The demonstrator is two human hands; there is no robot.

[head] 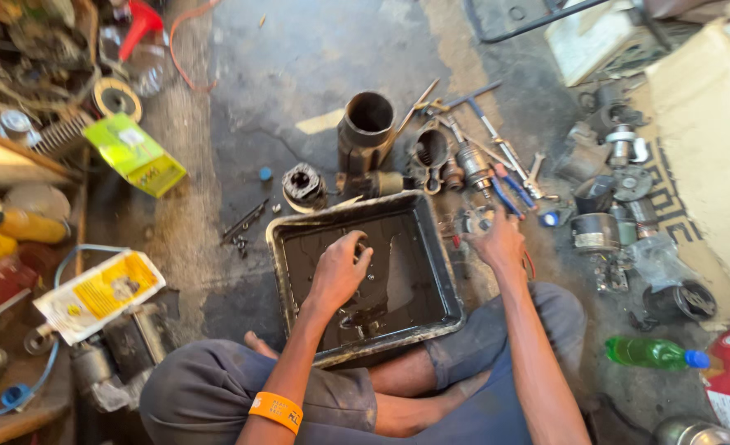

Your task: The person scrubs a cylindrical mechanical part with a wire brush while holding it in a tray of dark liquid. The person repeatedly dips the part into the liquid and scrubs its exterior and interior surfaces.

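Floor: one oil-stained concrete floor (299, 66) carries everything; the person sits on it cross-legged.
Cardboard: one large flattened sheet (711, 156) lies along the floor's right edge.
Tray: one black rectangular tray (427, 247) sits in the middle of the floor just in front of the person's legs, with a shallow pool of dark liquid inside.
Left hand: the left hand (340, 268) is down inside the tray, fingers curled around a small dark part (360, 245) at the liquid's surface; an orange wristband (276, 409) rings that forearm.
Right hand: the right hand (499, 241) rests on the floor just beyond the tray's right rim, fingers bent over a small round metal piece (474, 221); whether it grips the piece I cannot tell.
Metal cylinder: one wide open tube (367, 124) stands upright just past the tray's far rim.
Gear-like part: one round toothed piece (304, 185) lies near the tray's far left corner.
Hand tools: several wrenches and pliers (509, 169), count unclear, are spread beyond the far right corner.
Green bottle: one plastic bottle (652, 353) with a blue cap lies on its side near the floor's lower right corner.
Green box: one small carton (134, 154) sits toward the floor's left edge.
Bolts: a few dark bolts (241, 227), too small to count, lie left of the tray.
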